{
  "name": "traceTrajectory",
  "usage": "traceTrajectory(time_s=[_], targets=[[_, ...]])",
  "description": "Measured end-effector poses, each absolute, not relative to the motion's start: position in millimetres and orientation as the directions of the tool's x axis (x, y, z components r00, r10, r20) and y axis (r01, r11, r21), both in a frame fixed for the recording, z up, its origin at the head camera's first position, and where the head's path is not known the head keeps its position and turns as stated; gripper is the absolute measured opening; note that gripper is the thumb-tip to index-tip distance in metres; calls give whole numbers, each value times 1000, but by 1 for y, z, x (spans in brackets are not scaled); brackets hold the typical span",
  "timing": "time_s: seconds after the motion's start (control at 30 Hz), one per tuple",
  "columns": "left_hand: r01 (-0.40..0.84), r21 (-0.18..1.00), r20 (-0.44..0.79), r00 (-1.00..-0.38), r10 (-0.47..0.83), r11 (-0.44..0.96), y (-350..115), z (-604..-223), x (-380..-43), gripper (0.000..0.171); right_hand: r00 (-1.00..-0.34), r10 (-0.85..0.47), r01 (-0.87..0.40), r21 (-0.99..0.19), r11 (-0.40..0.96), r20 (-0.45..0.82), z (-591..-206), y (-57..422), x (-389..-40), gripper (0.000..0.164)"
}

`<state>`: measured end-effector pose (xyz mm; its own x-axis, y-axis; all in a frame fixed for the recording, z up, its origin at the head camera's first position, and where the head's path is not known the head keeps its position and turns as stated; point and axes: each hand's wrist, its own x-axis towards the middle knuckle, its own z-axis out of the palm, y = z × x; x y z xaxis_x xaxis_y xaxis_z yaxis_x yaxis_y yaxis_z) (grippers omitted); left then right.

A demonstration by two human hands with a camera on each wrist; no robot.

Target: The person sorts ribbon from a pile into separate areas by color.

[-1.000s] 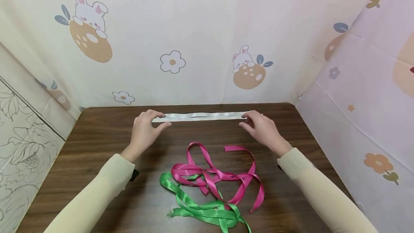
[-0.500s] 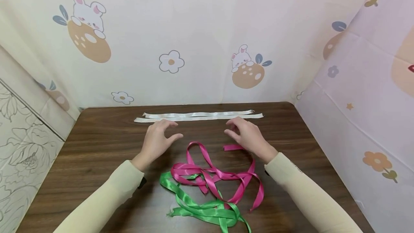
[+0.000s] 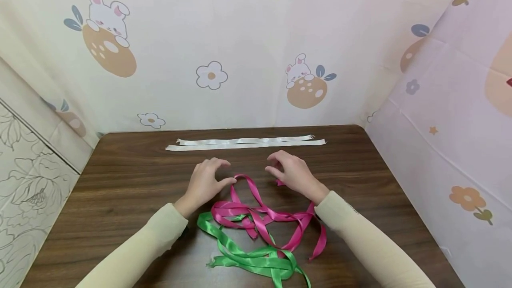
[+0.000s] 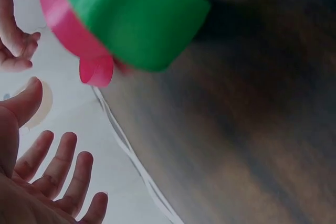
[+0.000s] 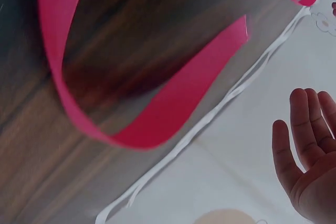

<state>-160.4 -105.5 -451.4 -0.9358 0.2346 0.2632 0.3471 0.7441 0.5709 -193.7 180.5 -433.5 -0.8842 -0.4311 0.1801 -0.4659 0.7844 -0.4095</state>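
Your left hand (image 3: 206,181) and right hand (image 3: 294,173) hold nothing, fingers loose; the magenta ribbon (image 3: 278,215) sprawls nearer you, its far loop (image 3: 253,187) beside your left, free end (image 3: 279,182) by your right.

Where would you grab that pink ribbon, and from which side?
I'd pinch the pink ribbon by its loose end, coming from above, at the pile's far side, with the right hand: that narrow end curves away from the rest, and that hand seems nearest.
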Motion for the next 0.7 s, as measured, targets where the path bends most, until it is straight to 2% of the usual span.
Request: traceTrajectory(time_s=[0.27, 0.7], targets=[[339, 575, 230, -940, 251, 744, -99, -461, -158, 49, -888, -436, -454, -424, 783, 146, -445, 171, -192, 33], [323, 587, 182, -946, 268, 743, -94, -473, -157, 44, -885, -464, -445, -382, 810, 46, -453, 157, -192, 33]])
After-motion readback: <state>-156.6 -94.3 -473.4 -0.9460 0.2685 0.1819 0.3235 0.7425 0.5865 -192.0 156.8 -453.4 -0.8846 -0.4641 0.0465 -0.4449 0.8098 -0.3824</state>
